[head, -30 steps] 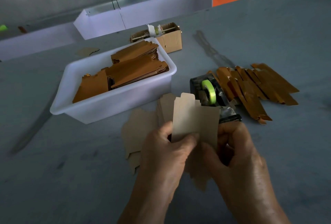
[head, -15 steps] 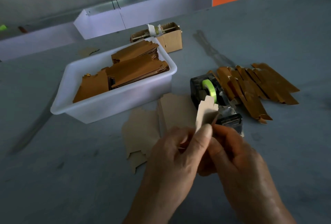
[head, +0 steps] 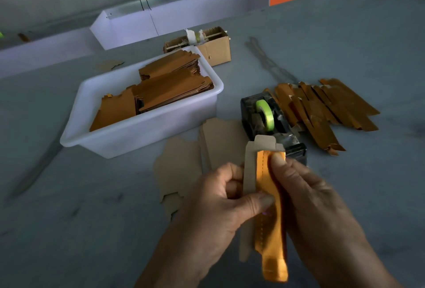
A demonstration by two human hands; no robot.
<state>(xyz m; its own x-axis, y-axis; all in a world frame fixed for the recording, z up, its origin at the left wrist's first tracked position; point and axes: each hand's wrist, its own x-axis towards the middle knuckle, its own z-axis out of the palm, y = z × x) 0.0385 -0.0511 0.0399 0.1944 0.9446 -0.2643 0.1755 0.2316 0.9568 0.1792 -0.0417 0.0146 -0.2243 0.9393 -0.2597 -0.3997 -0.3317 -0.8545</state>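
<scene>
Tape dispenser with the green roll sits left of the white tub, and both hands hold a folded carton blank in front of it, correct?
Wrong side: in the head view the tape dispenser sits right of the white tub. The green roll is in it, and left hand and right hand hold the folded carton blank in front of it.

Shot from head height, wide-angle, facing forward and down over the table [head: 69, 230], close above left hand [head: 220, 200] and right hand [head: 308, 200].
</scene>
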